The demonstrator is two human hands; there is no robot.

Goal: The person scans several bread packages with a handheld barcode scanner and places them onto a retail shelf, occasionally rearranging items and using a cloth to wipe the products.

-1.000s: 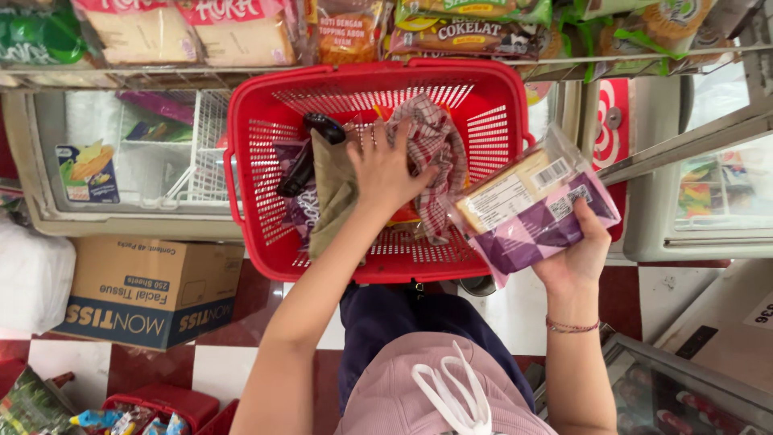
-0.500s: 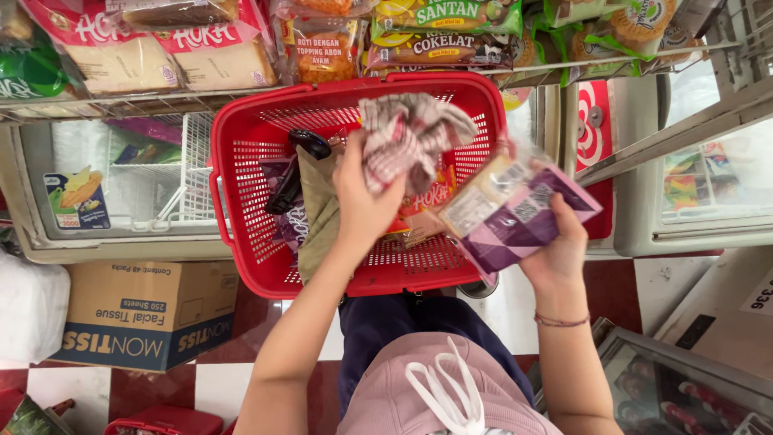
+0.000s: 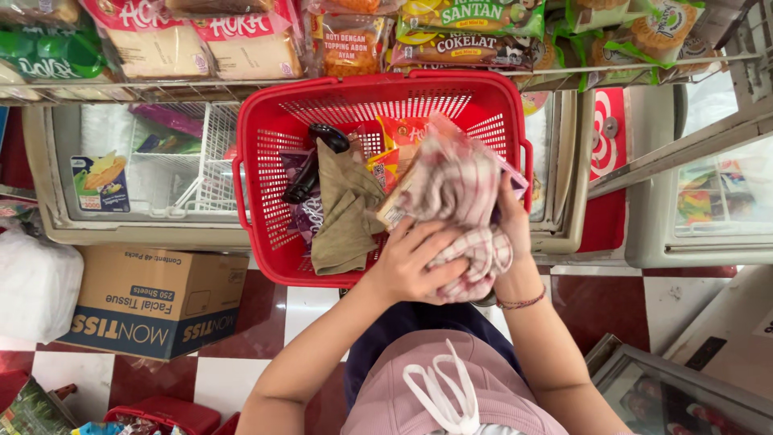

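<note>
The checked cloth (image 3: pixel 467 217) sits at the centre right of the frame, over the near right rim of the red basket (image 3: pixel 266 209). Your left hand (image 3: pixel 415 262) grips it from below; your right hand (image 3: pixel 511 234) clasps its side.

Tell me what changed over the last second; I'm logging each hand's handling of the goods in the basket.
The left hand left the basket's contents, took hold of the checked cloth and drew it to the near rim. The right hand brought its purple and white packet in from the right, and the cloth now largely hides it. The red basket, olive cloth and cardboard box stayed put.
</note>
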